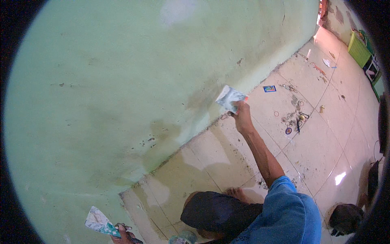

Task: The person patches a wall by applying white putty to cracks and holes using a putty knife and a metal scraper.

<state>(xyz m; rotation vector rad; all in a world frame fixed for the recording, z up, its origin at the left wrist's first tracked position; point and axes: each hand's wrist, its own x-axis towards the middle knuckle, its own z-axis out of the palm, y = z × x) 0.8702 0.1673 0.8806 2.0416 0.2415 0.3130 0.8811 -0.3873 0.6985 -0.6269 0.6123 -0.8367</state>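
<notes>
Blue sleeve [294, 207] and left hand [122, 236], gripping a scraper [99, 222], are cropped.

The right hand [242, 115] holds a broad white-smeared scraper [229, 98] near the green wall [109, 118]; the left hand [124, 236], at lower left, holds a teal-and-white scraper [98, 221].

On the floor of glossy, cream square tiles [329, 142] lies a small, flat, blue-edged rectangular packet [269, 88]. Near it are scattered thin, loose rings [276, 114] and a dark oval disc [288, 131] (too small to identify surely). Farther off lies a small white scrap [326, 62]; a lime-green plastic basket [359, 49] stands at the upper right.
</notes>
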